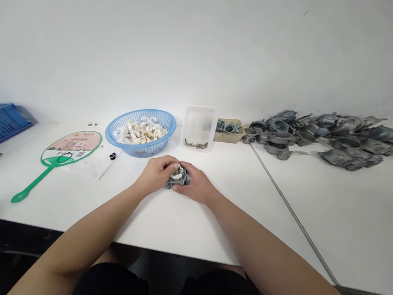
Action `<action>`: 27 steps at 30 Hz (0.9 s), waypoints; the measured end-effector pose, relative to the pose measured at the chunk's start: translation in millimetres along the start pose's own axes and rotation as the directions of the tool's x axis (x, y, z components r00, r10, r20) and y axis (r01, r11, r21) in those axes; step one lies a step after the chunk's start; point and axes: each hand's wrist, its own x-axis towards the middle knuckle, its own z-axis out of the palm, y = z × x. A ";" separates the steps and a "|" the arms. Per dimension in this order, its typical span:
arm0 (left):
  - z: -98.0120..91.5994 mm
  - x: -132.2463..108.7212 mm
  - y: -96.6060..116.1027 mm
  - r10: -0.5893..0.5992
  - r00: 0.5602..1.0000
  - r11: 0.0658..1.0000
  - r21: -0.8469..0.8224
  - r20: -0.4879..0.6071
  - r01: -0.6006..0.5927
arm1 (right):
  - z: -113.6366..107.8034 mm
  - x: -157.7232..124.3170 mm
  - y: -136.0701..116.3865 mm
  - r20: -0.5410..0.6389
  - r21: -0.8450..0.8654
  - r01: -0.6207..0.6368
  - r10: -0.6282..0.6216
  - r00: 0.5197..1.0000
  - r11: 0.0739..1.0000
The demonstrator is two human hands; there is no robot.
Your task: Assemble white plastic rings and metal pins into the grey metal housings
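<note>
Left hand [153, 175], right hand [196, 188] — grips shut on carburetor [178, 179] | blue basket [139, 112] — white parts [140, 132]

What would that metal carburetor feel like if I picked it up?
The metal carburetor body would probably feel stiff and rather heavy for its size, since it looks like solid cast metal. Its lumpy shape suggests it wouldn't roll far if pushed.

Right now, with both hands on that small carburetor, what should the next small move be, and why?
Probably turn the carburetor slightly toward the view: the left hand and right hand both close around it, and they cover most of it.
</note>
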 end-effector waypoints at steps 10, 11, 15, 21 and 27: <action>20.6 -18.9 -16.7 0.260 0.951 0.948 0.233 -0.167 -0.218 | 1.7 0.6 3.1 -0.026 -0.031 -0.043 0.043 0.999 0.999; 20.0 -20.6 -17.1 0.250 0.957 0.951 0.223 -0.148 -0.214 | 1.9 0.5 3.7 -0.025 -0.029 -0.044 0.043 0.999 0.999; 15.9 -24.2 -16.7 0.183 0.979 0.976 0.139 -0.093 -0.169 | 2.8 0.9 6.3 -0.039 -0.017 -0.045 0.044 0.998 0.999; 12.0 -18.3 -11.2 0.121 0.992 0.991 0.054 -0.033 -0.119 | 3.7 1.6 4.9 -0.040 -0.015 -0.031 0.031 0.999 0.999; 12.8 -13.3 -11.4 0.009 0.998 0.993 -0.118 -0.057 -0.016 | 2.2 0.7 2.0 -0.050 -0.039 -0.070 0.068 0.996 0.997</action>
